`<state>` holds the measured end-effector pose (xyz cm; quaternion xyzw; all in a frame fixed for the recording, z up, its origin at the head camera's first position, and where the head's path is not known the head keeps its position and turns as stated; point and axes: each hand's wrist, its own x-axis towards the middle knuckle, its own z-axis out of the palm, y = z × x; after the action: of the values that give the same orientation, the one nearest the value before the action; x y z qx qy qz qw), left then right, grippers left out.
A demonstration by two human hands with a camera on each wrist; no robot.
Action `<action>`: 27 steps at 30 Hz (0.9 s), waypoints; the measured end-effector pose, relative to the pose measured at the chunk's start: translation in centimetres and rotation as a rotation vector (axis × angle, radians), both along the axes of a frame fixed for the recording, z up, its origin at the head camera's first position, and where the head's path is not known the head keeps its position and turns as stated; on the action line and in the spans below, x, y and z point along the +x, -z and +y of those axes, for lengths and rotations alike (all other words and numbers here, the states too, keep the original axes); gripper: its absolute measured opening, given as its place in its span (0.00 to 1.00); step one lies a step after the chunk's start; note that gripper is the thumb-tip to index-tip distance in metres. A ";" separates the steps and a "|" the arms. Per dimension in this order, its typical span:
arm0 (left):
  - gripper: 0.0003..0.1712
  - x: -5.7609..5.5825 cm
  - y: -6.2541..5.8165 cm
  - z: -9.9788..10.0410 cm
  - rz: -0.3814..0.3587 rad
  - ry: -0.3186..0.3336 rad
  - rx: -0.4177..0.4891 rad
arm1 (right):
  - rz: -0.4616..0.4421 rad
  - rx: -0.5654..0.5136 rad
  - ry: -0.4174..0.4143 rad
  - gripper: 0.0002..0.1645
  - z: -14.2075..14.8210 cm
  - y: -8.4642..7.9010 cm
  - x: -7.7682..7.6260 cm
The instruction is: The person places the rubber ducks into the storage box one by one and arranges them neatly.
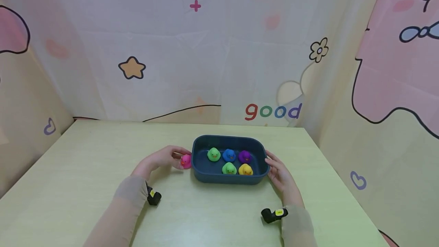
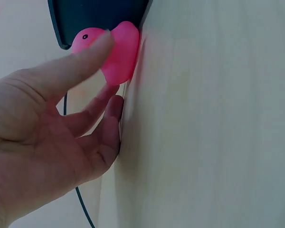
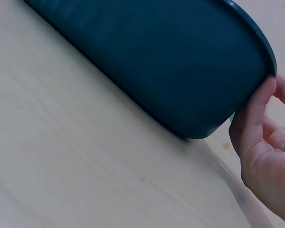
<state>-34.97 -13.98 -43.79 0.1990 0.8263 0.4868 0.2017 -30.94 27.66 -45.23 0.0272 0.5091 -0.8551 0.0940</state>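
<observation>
A pink rubber duck [image 1: 186, 161] is at the left end of a dark blue basin [image 1: 223, 179]. My left hand [image 1: 165, 157] pinches this duck; in the left wrist view the thumb lies across the pink duck [image 2: 123, 52], and part of the fingers is hidden behind it. Inside the basin are two green ducks [image 1: 214, 154], a blue duck [image 1: 229, 155], a purple duck [image 1: 245, 157] and a yellow duck [image 1: 245, 169]. At the basin's right end my right hand [image 1: 282, 176] touches the outer wall with extended fingers.
The basin stands on a pale wooden table [image 1: 103, 155]. Behind the table hangs a printed cloth [image 1: 171, 48], and more cloth closes off both sides. A small black camera [image 1: 154, 196] sits at the left wrist, another black camera [image 1: 273, 215] at the right.
</observation>
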 end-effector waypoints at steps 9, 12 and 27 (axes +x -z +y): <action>0.28 -0.2 0.1 0.7 0.005 -0.045 -0.029 | -0.015 -0.019 -0.004 0.21 0.2 0.2 -0.2; 0.26 -0.2 0.3 0.8 0.025 -0.055 -0.032 | -0.006 -0.010 -0.008 0.22 0.2 0.2 -0.1; 0.28 0.7 -0.5 0.6 -0.003 -0.263 -0.015 | -0.017 0.000 0.010 0.19 0.0 0.3 -0.3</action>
<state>-34.28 -13.42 -43.25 0.0870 0.8485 0.5032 0.1388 -31.26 27.68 -45.54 0.0371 0.5081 -0.8554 0.0940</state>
